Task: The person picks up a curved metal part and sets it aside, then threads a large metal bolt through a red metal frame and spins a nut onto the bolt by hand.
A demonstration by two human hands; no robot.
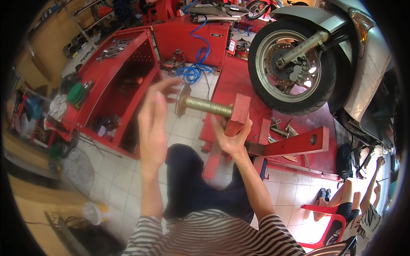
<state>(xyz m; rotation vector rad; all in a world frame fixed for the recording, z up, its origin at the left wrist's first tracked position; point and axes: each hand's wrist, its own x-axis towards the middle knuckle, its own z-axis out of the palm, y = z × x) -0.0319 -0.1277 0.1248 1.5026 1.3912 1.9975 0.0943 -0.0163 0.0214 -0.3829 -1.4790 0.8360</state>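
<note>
My right hand [232,138] is wrapped round a red metal block [241,110] in front of me. A thick brass-coloured threaded screw [209,107] runs leftward out of that block. At the screw's left end sits a worn round metal disc [183,101]. My left hand [153,128] is raised beside the disc, its fingers stretched out and apart, smeared by motion. I cannot tell whether its fingertips touch the disc. Just right of my right hand, a red steel arm with a hole [294,145] sticks out from the lift.
A scooter's front wheel [292,66] stands on the red lift platform [228,83]. Metal tools [282,130] lie beneath it. Left is a red tool cabinet [119,85]; a blue air hose [194,72] coils on the tiles. Another person [358,213] sits at lower right by a red chair [335,219].
</note>
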